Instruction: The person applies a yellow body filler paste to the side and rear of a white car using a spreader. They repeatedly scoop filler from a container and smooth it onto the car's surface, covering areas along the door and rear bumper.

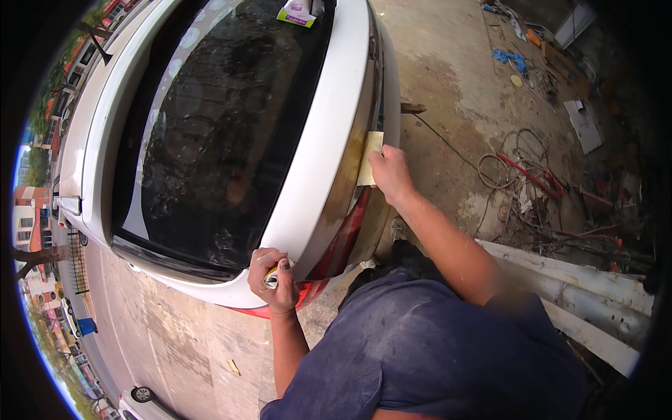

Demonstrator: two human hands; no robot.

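Under my right hand (pixel 392 173) is a flat, pale yellow sheet (pixel 371 149), probably sandpaper, held against the rear face of a white car's trunk lid (pixel 315 173). Around it that face shows a dull yellowish-brown patch (pixel 344 178). A red tail light (pixel 344 239) lies just below the sheet. My left hand (pixel 274 278) grips a small rolled yellow-and-white piece (pixel 271 279), perhaps rolled sandpaper. It rests at the trunk lid's near corner, beside the rear window (pixel 220 142).
A green-and-purple package (pixel 297 13) lies on the rear glass. A wooden piece (pixel 413 108) juts out past the bumper. Coiled hoses (pixel 493 170), a blue cloth (pixel 509 59) and scrap cover the floor at right. Long white metal beams (pixel 572 278) lie close to my right side.
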